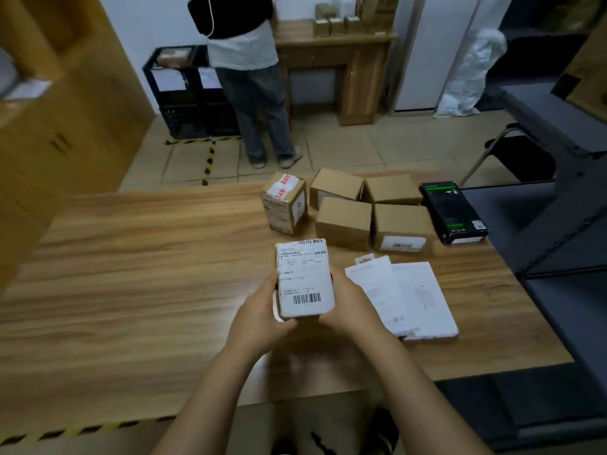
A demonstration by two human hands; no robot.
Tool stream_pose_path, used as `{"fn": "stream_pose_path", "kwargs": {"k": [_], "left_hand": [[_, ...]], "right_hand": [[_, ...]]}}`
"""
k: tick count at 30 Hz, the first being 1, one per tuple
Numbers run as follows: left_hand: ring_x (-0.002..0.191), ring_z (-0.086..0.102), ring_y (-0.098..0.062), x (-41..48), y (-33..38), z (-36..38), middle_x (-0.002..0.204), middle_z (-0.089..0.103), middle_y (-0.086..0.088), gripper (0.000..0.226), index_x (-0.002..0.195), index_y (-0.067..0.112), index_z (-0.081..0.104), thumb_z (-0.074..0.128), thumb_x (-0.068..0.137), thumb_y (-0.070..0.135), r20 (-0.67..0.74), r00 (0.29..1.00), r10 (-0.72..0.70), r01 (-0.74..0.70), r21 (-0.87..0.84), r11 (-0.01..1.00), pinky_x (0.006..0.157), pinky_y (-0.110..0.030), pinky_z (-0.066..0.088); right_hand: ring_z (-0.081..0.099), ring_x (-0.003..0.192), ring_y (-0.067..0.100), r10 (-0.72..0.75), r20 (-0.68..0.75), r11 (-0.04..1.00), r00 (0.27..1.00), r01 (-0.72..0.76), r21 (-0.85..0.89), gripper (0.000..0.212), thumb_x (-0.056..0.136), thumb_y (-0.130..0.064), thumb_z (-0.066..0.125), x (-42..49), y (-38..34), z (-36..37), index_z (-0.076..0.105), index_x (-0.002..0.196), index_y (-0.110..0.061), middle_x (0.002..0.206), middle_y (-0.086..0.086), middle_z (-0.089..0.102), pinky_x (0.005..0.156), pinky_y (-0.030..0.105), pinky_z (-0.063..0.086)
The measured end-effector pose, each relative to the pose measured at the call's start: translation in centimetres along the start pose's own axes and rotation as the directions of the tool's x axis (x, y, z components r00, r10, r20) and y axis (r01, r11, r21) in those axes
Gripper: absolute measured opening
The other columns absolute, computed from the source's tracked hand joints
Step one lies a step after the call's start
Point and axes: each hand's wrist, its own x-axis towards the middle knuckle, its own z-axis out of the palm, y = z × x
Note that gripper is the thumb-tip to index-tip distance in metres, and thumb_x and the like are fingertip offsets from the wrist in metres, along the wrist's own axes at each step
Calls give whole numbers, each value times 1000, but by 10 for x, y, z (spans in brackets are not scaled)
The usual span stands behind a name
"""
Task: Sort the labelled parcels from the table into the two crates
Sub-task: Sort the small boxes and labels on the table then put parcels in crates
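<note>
While both hands grip it, the parcel (305,277) is held off the tabletop (131,257), above its middle and somewhat toward the right edge, with its white label turned up and a barcode at the near end. The left hand (262,310) is curled round the parcel's left edge and near corner, thumb along the side; the right hand (345,303) clasps the right edge, its fingers mostly hidden behind the parcel. Along the far edge stands a taped box (285,202) with red lettering, upright and slightly turned. Just right of it, four brown boxes (343,221) sit packed together in two rows, the near right one showing a white label on its front. A black box (453,211) lies flat at the far right corner, just beside them. Two white packets (417,297) lie flat and overlapping near the right edge, beside the right hand. Beyond the table, two black crates (174,93) stand side by side on the floor against the wall, each with a white sheet on its front. A person (243,60) stands in front of the right one, facing a desk (361,60) that carries small boxes.
</note>
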Motion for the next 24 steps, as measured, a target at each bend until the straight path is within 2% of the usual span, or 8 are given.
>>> {"fn": "stream_pose_path", "kwargs": {"k": [3,8,13,15,18,20,22,24], "left_hand": [[100,63,-3,-8,-19,1,113,65,23,80,130,55,34,76,62,42,33,997,-62,62,18,998,81,-31,53],[101,62,-7,-18,-39,10,114,62,21,88,140,49,30,73,66,28,83,987,-137,134,39,990,77,-25,50],[111,55,-7,-21,-49,16,108,53,26,91,145,42,27,73,69,20,145,980,-135,126,75,989,66,-5,36],[115,52,-5,-20,-55,15,116,53,29,90,143,46,28,71,68,20,156,982,-104,90,94,991,68,-2,35],[126,47,-10,-19,-68,11,138,49,17,88,145,41,28,68,70,19,172,979,-109,81,166,983,87,-15,42],[135,39,-15,-21,-77,5,149,40,5,87,151,25,27,70,75,23,144,976,-162,122,254,959,103,-24,36],[133,42,-19,-24,-86,0,147,44,-1,81,150,19,31,68,79,27,83,987,-138,109,293,950,105,-32,38],[124,51,-26,-28,-90,-4,137,54,-6,69,145,16,41,67,82,28,13,997,-72,63,343,937,99,-38,44]], "right_hand": [[57,108,10,1,57,1000,998,-2,25,42,80,-32,74,-3,1,17,47,112,-39,123,-7,61,82,25,41],[59,112,11,10,63,1000,998,-10,1,45,76,-32,72,-6,11,37,54,117,-36,122,-11,64,90,33,49],[58,111,7,28,65,999,997,-27,-22,51,73,-36,70,-12,19,45,52,121,-41,123,-16,61,89,32,50],[58,114,9,39,64,999,997,-37,-39,57,75,-29,70,-14,23,46,49,126,-40,126,-15,60,90,32,50],[54,118,12,60,66,997,996,-57,-45,70,72,-20,71,-17,27,47,42,135,-31,129,-11,55,92,34,47],[52,120,15,82,48,994,995,-78,-77,83,66,-32,72,-20,27,51,34,140,-31,133,-10,51,94,39,48],[52,120,16,104,8,989,995,-102,-103,95,58,-53,66,-23,26,58,29,143,-33,133,-8,49,94,41,49],[49,122,18,119,-30,988,992,-121,-98,104,56,-64,64,-26,23,67,25,146,-29,135,-5,46,96,40,46]]}}
